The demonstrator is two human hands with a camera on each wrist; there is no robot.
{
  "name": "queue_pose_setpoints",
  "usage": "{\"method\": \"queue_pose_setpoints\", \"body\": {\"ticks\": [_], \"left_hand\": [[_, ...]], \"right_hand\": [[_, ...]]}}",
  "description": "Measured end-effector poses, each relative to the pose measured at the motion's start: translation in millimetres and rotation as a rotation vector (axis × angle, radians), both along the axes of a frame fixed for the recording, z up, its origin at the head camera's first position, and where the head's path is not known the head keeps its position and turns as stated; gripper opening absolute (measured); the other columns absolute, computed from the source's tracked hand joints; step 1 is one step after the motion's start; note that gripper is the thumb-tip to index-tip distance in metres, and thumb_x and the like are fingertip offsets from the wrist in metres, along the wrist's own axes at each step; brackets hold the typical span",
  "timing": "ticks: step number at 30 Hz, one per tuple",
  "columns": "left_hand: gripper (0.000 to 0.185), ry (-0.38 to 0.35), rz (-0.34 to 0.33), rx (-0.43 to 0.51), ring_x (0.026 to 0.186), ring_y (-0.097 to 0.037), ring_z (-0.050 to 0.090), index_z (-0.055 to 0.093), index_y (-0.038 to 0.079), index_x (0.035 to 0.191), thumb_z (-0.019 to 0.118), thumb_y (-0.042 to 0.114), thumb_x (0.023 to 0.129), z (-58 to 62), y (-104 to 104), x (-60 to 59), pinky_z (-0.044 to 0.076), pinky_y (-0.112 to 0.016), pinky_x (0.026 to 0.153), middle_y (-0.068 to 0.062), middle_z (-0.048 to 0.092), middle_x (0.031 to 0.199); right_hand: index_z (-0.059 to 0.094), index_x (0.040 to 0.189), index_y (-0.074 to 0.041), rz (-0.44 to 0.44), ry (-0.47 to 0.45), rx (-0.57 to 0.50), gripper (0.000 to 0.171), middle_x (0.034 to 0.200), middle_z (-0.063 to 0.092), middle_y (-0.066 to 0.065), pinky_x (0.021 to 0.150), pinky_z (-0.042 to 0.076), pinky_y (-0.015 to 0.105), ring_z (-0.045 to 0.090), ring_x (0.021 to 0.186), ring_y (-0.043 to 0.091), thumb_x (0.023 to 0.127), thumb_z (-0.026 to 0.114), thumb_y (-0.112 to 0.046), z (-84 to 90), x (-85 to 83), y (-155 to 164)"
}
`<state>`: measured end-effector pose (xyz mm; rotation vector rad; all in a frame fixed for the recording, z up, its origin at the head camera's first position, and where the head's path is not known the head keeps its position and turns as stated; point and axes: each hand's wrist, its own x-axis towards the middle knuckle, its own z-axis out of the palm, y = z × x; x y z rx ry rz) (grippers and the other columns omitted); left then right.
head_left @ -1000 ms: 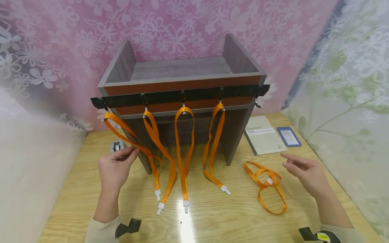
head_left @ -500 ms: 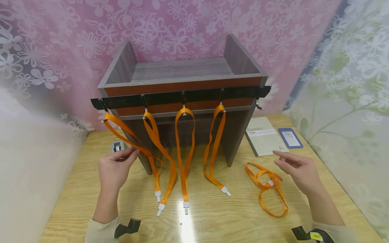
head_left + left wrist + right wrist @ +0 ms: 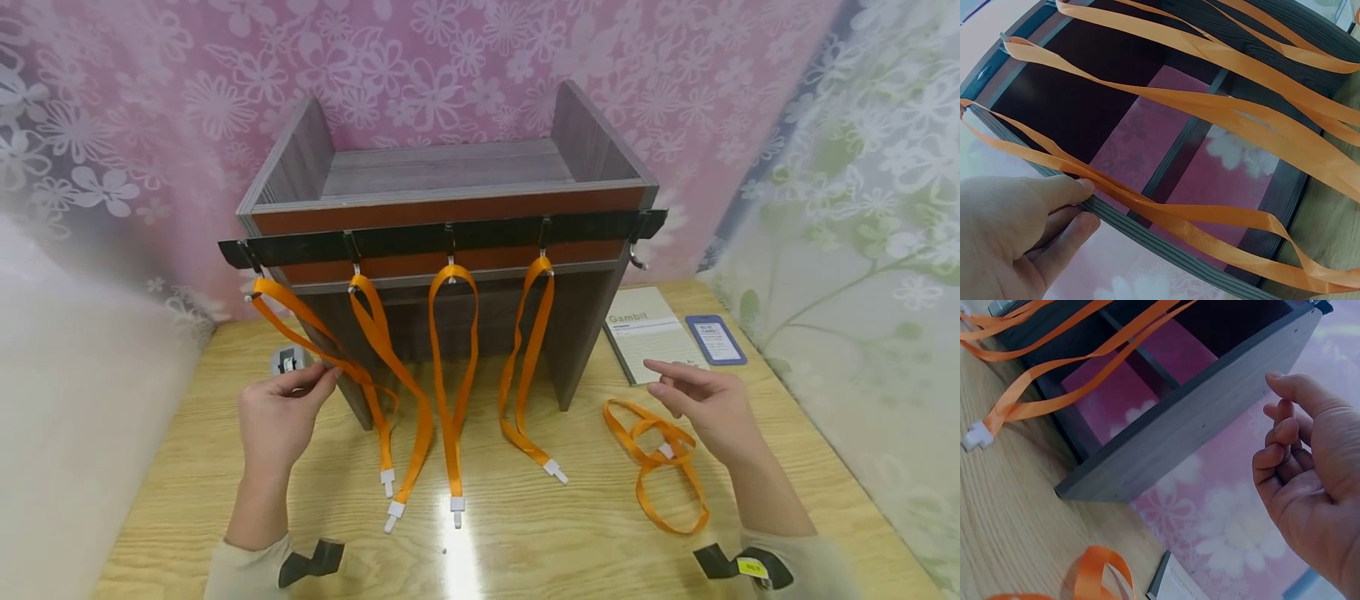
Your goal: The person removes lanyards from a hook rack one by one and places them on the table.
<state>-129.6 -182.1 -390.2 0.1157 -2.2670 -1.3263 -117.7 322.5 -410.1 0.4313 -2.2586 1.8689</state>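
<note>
A dark wooden shelf unit carries a black hook rail. Several orange lanyards hang from its hooks; the rightmost hook is bare. My left hand reaches to the leftmost lanyard, and its fairly straight fingertips touch the strap. My right hand hovers with loosely curled fingers holding nothing, just above a loose orange lanyard coiled on the table.
A booklet and a blue card holder lie right of the shelf. A small grey object sits by the shelf's left foot. White clips trail onto the wooden table. Curtains hang close on both sides.
My right hand has drifted left and slightly away, now over the upper loops of the loose lanyard. The left hand has stayed at the leftmost strap.
</note>
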Motion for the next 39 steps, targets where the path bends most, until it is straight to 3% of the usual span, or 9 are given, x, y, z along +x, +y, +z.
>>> {"method": "queue_pose_setpoints", "body": {"ticks": [6, 13, 19, 24, 30, 39], "left_hand": [[0.016, 0.004, -0.015, 0.023, 0.064, 0.016, 0.062, 0.081, 0.001, 0.094, 0.082, 0.012, 0.083, 2.1, 2, 1.8, 0.052, -0.007, 0.057, -0.021, 0.076, 0.089], [0.017, 0.004, -0.002, 0.020, 0.063, 0.016, 0.062, 0.081, 0.002, 0.093, 0.084, 0.015, 0.082, 0.9, 2, 1.6, 0.052, -0.007, 0.057, -0.019, 0.076, 0.088], [0.016, 0.004, -0.008, 0.027, 0.064, 0.015, 0.062, 0.081, 0.002, 0.094, 0.083, 0.014, 0.083, 1.0, 2, 2.2, 0.052, -0.008, 0.057, -0.020, 0.076, 0.088], [0.016, -0.007, -0.001, 0.028, 0.064, 0.015, 0.063, 0.081, 0.003, 0.093, 0.083, 0.015, 0.083, 1.5, 2, 1.6, 0.052, -0.008, 0.057, -0.019, 0.076, 0.088], [0.015, -0.005, 0.001, 0.029, 0.063, 0.015, 0.063, 0.081, 0.002, 0.092, 0.083, 0.013, 0.082, 1.4, 2, 0.7, 0.053, -0.009, 0.057, -0.019, 0.076, 0.087], [0.014, -0.008, 0.013, 0.041, 0.063, 0.013, 0.064, 0.081, 0.002, 0.092, 0.084, 0.011, 0.081, 0.3, 1, -1.2, 0.054, -0.010, 0.057, -0.014, 0.077, 0.085]], "right_hand": [[0.068, 0.119, 0.009, -0.001, 0.007, 0.002, 0.028, 0.077, 0.058, -0.006, 0.054, 0.038, 0.028, 0.045, 0.061, 0.011, 0.091, 0.064, 0.010, 5.0, -0.9, -9], [0.066, 0.117, 0.014, 0.055, 0.026, -0.098, 0.028, 0.079, 0.061, -0.005, 0.051, 0.037, 0.027, 0.047, 0.061, 0.011, 0.089, 0.063, 0.016, 6.1, -3.3, -20], [0.072, 0.116, 0.003, 0.066, 0.011, -0.058, 0.029, 0.078, 0.062, -0.006, 0.048, 0.036, 0.028, 0.050, 0.061, 0.011, 0.090, 0.064, 0.012, 9.2, -7.3, -31], [0.073, 0.117, 0.001, 0.109, 0.001, -0.043, 0.029, 0.078, 0.061, -0.006, 0.049, 0.040, 0.026, 0.049, 0.059, 0.014, 0.091, 0.064, 0.010, 10.1, -11.1, -41], [0.073, 0.117, -0.002, 0.150, 0.007, -0.034, 0.029, 0.077, 0.061, -0.006, 0.042, 0.030, 0.032, 0.044, 0.056, 0.021, 0.091, 0.064, 0.010, 7.8, -15.7, -49], [0.059, 0.123, 0.019, 0.168, -0.013, -0.025, 0.034, 0.081, 0.065, -0.007, 0.050, 0.045, 0.024, 0.052, 0.059, 0.013, 0.092, 0.066, 0.006, 8.9, -18.9, -67]]}}
